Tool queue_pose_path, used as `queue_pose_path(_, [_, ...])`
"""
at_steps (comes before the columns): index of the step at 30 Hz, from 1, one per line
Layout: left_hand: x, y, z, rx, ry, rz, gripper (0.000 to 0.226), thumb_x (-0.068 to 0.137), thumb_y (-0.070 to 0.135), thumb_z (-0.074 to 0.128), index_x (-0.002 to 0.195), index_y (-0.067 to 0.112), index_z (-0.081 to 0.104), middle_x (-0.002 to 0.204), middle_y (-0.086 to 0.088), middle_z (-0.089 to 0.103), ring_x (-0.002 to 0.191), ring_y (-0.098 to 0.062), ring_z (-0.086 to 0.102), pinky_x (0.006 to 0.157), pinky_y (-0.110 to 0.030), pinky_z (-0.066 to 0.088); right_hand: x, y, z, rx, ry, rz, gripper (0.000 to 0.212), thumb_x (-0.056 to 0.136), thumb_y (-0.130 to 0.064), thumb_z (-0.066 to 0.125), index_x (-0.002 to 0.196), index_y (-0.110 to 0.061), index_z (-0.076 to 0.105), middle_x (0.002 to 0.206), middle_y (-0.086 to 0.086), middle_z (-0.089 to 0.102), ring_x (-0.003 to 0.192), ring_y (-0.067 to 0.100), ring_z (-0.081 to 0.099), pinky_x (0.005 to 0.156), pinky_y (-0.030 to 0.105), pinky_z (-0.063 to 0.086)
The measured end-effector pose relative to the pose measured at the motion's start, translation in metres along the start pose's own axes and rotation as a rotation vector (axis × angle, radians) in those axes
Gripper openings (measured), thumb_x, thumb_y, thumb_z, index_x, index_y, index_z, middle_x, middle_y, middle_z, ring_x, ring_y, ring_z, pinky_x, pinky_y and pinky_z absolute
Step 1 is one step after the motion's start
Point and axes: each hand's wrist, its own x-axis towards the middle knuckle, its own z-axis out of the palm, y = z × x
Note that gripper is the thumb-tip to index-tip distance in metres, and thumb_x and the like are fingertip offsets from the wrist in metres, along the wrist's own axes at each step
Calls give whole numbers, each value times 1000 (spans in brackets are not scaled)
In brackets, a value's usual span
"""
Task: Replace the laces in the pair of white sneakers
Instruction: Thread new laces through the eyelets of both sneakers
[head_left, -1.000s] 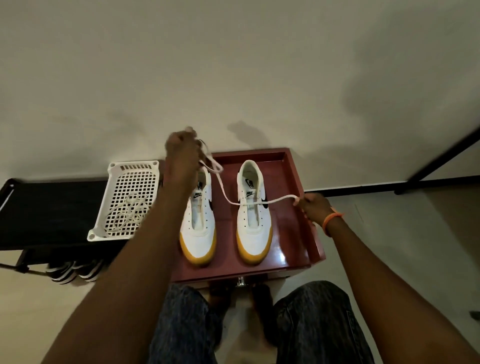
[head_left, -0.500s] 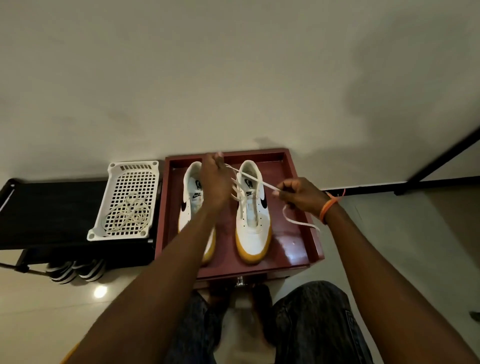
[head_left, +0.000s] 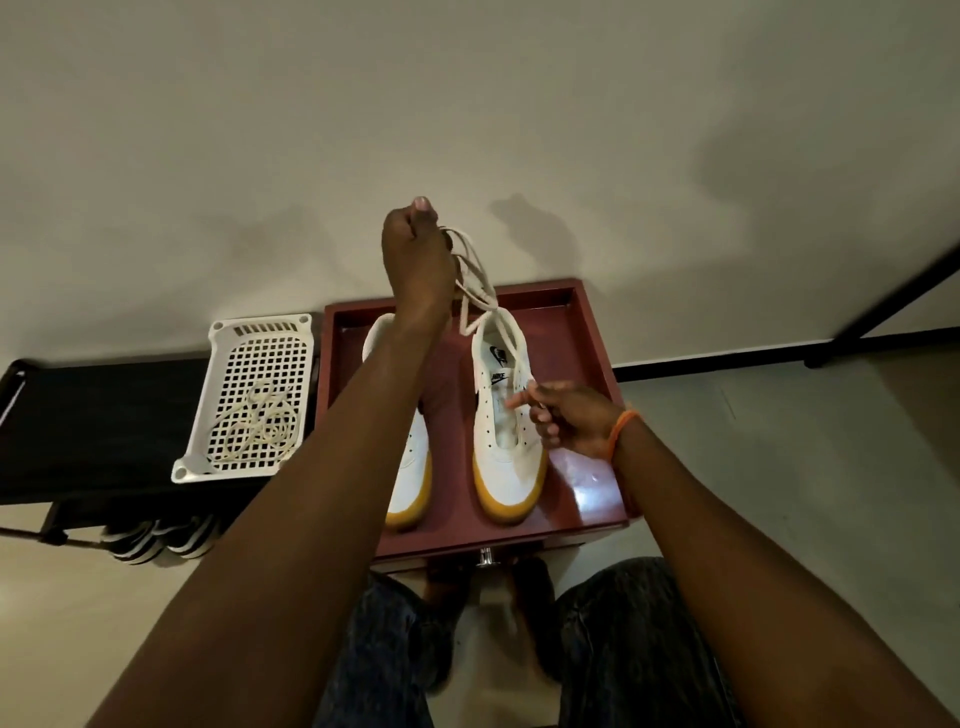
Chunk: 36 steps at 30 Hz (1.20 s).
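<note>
While the left hand is raised above the tray's far edge, its fingers are clenched around a bunch of white lace that trails down to the right sneaker. At frame centre, the right hand rests beside that sneaker's eyelets, fingers loosely curled, forefinger and thumb pinching the lace. Both sneakers stand in the dark red tray; the left sneaker is partly hidden by the forearm. More lace lies in the white basket.

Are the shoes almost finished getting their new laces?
Not yet. One lace already lies in the white basket. The left hand holds up a bunched lace running to the right sneaker, where the right hand works. Both sneakers' eyelets look mostly empty, so most lacing remains.
</note>
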Motion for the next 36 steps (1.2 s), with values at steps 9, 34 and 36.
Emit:
queue_pose_path(9, [-49,-32,37,143,-385,-123,31,105,28,41,78,13,47,62,-1,47,47,-12,42,53,-28,37,35,-29,-35,-364,586,-76,30,99,-20,50,108,5,66,69,12,61,52,23,56,43,21,41])
queue_pose_path(34, [-92,-94,4,641,-950,27,17,97,-1,50,84,2,60,74,7,58,62,10,56,66,-18,41,-34,37,5,-292,673,-635,35,90,-22,54,125,-22,61,122,-4,64,112,7,60,90,18,49])
queue_pose_path(36, [-102,-106,-15,621,-981,-37,21,93,-10,45,93,-3,65,76,-1,63,62,4,60,63,-25,48,-31,49,19,-415,434,-654,39,97,-25,56,136,-18,56,124,-6,63,114,-1,58,93,15,47])
